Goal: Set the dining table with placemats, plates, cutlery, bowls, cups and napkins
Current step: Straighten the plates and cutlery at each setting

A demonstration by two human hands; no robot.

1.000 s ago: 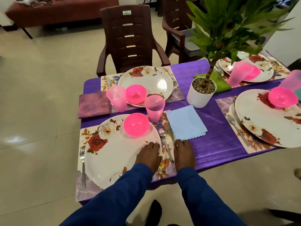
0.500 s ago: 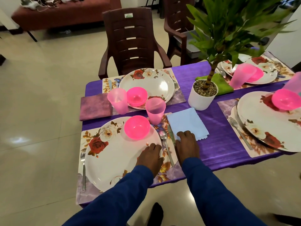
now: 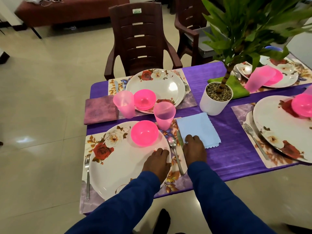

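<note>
Tabletop (image 3: 228, 157) fills mid-frame; nearest plate (image 3: 121, 164) lower left under left hand (image 3: 157, 162), fingers relaxed. Right hand (image 3: 194, 149) presses blue napkin (image 3: 199, 129), fingers together; a careless drag could bunch it or nudge the knife (image 3: 180, 140).

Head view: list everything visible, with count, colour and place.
tablecloth: 1, purple, over table
placemats: 4, floral
plates: 4, white floral, on placemats
bowls: 4, pink, on plates
cups: 3 clear, pink; a fourth cut off far right
napkins: light blue, maroon, green
forks: 3 clear, beside plates
spoon, knife: right of near plate
plant pot: 1, white, centre
chairs: 2, brown
left hand: on near plate
right hand: fingertips on blue napkin
</note>
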